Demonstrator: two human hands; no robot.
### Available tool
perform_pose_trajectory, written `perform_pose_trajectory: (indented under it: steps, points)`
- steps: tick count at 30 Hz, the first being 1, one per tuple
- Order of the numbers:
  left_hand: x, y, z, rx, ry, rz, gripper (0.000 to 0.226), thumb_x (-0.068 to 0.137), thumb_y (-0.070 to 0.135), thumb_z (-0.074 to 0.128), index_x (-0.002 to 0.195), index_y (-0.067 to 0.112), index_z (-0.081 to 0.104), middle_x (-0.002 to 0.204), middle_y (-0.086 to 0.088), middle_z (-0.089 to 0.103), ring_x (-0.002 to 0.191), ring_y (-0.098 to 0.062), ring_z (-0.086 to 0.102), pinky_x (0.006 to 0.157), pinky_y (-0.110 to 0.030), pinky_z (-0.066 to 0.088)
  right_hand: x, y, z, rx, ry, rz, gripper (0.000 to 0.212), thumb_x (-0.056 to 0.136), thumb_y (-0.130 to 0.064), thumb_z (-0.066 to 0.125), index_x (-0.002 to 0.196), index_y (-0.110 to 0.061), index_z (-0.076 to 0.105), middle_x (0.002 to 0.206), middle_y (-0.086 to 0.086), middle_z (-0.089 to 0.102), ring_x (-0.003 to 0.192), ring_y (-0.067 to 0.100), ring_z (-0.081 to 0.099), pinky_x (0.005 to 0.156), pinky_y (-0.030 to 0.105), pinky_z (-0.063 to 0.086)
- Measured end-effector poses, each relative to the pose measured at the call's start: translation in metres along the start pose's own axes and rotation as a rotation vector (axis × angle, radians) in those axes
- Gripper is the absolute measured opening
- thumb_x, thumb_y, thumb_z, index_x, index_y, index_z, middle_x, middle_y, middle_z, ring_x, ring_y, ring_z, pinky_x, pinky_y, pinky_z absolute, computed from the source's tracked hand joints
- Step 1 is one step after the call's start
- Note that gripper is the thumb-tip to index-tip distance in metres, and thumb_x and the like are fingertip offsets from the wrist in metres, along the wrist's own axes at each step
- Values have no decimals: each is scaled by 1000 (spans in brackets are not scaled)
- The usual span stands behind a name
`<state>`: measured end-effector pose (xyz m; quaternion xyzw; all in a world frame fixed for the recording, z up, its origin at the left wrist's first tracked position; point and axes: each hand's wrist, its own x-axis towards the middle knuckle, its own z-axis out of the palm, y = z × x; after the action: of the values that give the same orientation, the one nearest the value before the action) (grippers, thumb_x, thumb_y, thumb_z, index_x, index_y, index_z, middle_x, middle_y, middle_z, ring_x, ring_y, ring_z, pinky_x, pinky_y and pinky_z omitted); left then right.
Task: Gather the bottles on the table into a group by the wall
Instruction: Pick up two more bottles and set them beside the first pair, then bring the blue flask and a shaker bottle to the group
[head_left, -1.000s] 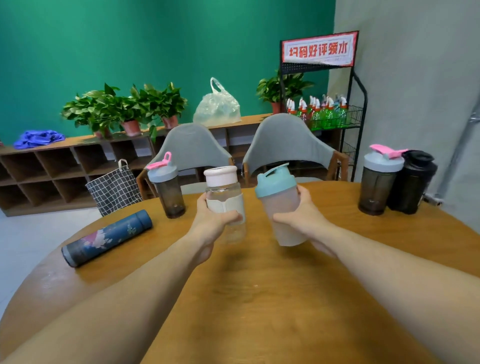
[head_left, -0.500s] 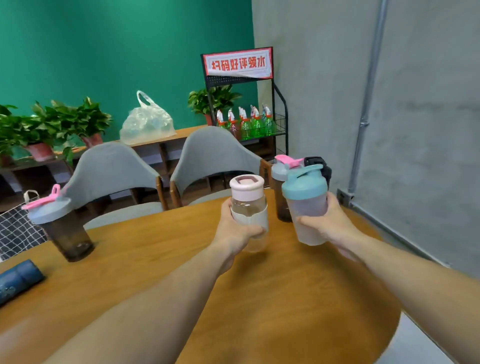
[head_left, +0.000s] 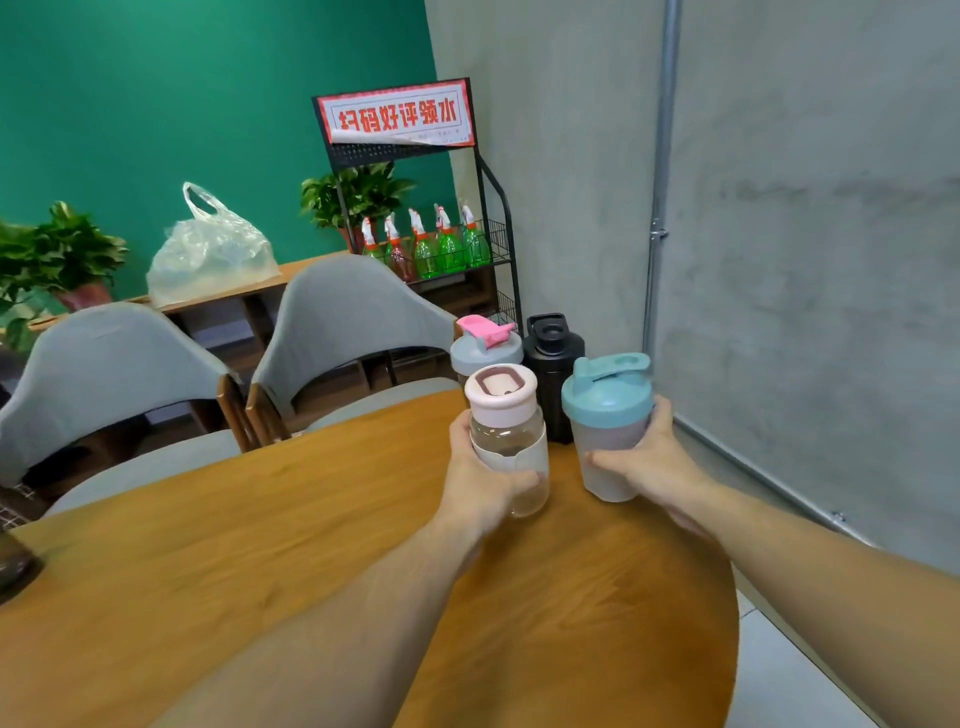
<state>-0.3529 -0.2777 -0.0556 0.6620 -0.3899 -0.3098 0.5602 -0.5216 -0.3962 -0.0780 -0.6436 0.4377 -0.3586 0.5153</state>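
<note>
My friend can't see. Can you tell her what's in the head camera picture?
Two bare arms reach over a round wooden table, the left hand holding a clear bottle with a pink lid, the right hand a frosted shaker with a teal lid. Just behind, by the grey wall, stand a black bottle and a pink-capped shaker.

Red characters on a white, red-bordered sign atop the black wire rack. Mirrored, hence not reliably legible. No other text readable.

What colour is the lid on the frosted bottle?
Teal lid, seen best in the head view.
</note>
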Motion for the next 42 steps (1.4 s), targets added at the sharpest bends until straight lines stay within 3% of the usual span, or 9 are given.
perform_pose_trajectory:
  steps: [5, 11, 20, 22, 25, 27, 30, 36, 42]
  points:
    - [12, -9, 6, 9, 9, 3, 104, 61, -4, 87, 141, 31, 29, 124, 4, 58, 117, -18, 57, 101, -40, 50, 17, 9, 5, 3, -15, 5, 108, 71, -12, 87, 147, -30, 12, 119, -5, 47, 115, 18, 49, 93, 36, 47]
    - [20, -23, 16, 8, 19, 7, 99, 62, -4, 86, 136, 33, 31, 120, 7, 59, 108, -9, 59, 82, -19, 49, 29, 15, 9, 35, -8, 8, 107, 69, -11, 88, 144, -30, 15, 112, -12, 49, 115, 18, 52, 92, 34, 49]
    - [27, -25, 26, 41, 22, -49, 107, 62, 1, 88, 145, 28, 26, 123, 7, 56, 116, -16, 56, 99, -34, 48, 16, 16, -4, -146, -85, 102, 126, 63, -33, 93, 154, -34, 6, 152, 4, 38, 133, 25, 45, 106, 43, 41]
    - [26, -22, 23, 67, 0, -85, 120, 57, 9, 93, 150, 30, 19, 138, 3, 52, 127, -21, 51, 109, -44, 44, 11, 16, -7, -186, -55, 132, 117, 64, -35, 92, 151, -29, 15, 148, 8, 42, 124, 24, 50, 100, 40, 45]
    - [18, -12, 13, 127, -14, -176, 139, 51, 23, 98, 156, 33, 7, 159, 0, 32, 143, -26, 36, 115, -51, 34, -2, 10, -6, -312, 3, 173, 71, 71, -37, 86, 123, -17, 42, 118, 8, 57, 98, 20, 57, 78, 35, 49]
    - [8, -6, 0, 168, 0, -193, 131, 58, 26, 96, 156, 33, 9, 161, -2, 26, 143, -28, 35, 115, -50, 34, -11, 3, -1, -408, -21, 156, 46, 75, -43, 81, 100, -16, 53, 96, 7, 64, 81, 19, 59, 71, 37, 51]
    - [-8, 1, -30, 171, 62, -201, 101, 75, 27, 86, 153, 32, 21, 156, -3, 32, 137, -26, 41, 112, -46, 40, -32, -18, 15, -455, -157, 163, 35, 84, -46, 71, 92, -13, 61, 85, 6, 70, 70, 17, 62, 63, 31, 54]
    - [-45, 12, -108, 161, 143, -209, 62, 90, 25, 69, 143, 30, 36, 133, -2, 48, 117, -23, 54, 103, -47, 49, -71, -61, 75, -357, -347, 116, 28, 89, -40, 67, 108, -21, 60, 102, 6, 69, 93, 20, 68, 84, 38, 59]
    - [-98, 19, -192, 222, 233, -161, 39, 93, 28, 64, 128, 26, 47, 114, -5, 58, 100, -21, 61, 90, -42, 55, -107, -103, 145, -378, -458, -8, 47, 89, -44, 65, 131, -34, 46, 114, 1, 63, 96, 17, 66, 83, 36, 59]
